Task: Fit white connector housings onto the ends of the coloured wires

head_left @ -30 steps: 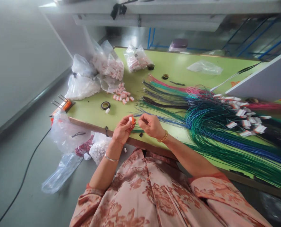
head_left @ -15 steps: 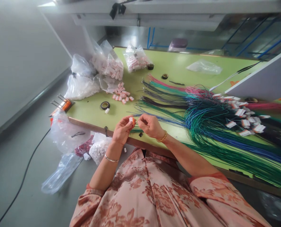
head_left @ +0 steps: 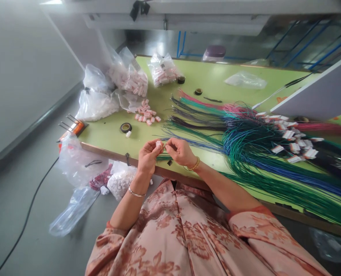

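My left hand (head_left: 147, 156) pinches a small white-and-orange connector (head_left: 159, 144) just above the near edge of the green table (head_left: 216, 82). My right hand (head_left: 179, 150) is closed in a pinch right beside it, fingertips touching the connector, gripping what looks like a thin wire end. Bundles of green, blue, black and pink wires (head_left: 245, 149) fan out across the table to the right of my hands. A small heap of loose pink connectors (head_left: 146, 115) lies further back on the left.
Plastic bags of connectors (head_left: 130, 78) stand at the table's back left. A tape roll (head_left: 126, 127) lies near the front left. White-tagged wire ends (head_left: 291, 140) pile at the right. More bags (head_left: 84, 163) hang below the table's left edge. A white board (head_left: 317, 92) slants at right.
My two hands have closed the small gap between them, and the right fingertips now meet the connector. The view has shifted slightly.
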### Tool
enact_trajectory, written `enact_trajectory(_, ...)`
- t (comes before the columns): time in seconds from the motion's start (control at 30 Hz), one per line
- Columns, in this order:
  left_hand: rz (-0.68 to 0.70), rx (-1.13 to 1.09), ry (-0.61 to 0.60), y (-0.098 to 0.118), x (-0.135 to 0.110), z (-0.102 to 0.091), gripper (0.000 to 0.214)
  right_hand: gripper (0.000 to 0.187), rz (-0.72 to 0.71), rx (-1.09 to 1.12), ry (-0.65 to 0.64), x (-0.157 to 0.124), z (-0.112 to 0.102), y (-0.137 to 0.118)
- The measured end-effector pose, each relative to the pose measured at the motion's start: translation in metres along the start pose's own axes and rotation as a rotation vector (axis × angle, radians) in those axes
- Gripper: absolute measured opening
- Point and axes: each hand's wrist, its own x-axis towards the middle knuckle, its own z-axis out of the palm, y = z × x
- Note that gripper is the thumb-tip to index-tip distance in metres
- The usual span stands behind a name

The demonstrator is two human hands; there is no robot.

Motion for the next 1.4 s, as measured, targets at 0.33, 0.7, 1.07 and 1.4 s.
enact_trajectory(0.33,-0.049,-0.030,0.009,-0.003,0.002,-0.002,0.041,0.023,0.022,0.069,-0.051,0.004,0.001,0.007)
enact_trajectory(0.7,-0.047,-0.044,0.028,-0.006,-0.004,0.003,0.041,0.019,-0.049,-0.031,-0.038,0.001,0.000,0.004)
enact_trajectory(1.07,-0.053,-0.038,0.077,-0.005,-0.006,0.003,0.043,0.019,-0.109,-0.091,-0.050,-0.003,0.005,0.007)
enact_trajectory(1.4,-0.020,0.000,0.082,-0.002,-0.006,0.006,0.042,0.015,-0.131,-0.234,-0.054,-0.002,0.008,0.001)
